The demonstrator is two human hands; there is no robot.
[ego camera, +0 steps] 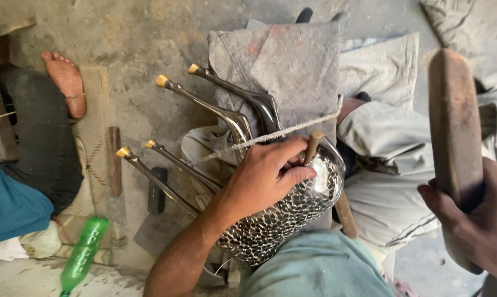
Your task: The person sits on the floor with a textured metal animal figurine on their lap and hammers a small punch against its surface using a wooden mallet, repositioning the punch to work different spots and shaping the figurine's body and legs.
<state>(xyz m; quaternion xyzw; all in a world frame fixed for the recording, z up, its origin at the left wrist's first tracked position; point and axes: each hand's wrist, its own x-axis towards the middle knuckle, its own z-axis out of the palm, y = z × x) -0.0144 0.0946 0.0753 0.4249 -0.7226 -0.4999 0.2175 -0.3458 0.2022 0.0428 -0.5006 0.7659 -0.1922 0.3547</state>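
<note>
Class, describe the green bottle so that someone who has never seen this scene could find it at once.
Start at the concrete floor and go to its lower left corner. There, beside a teal garment, lies the green plastic bottle. It is the only clear green thing among grey cloth and metal.

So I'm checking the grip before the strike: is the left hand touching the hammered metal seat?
Touching. The head view shows the left hand pressed flat on the hammered metal seat, fingers beside the small wooden punch.
</note>
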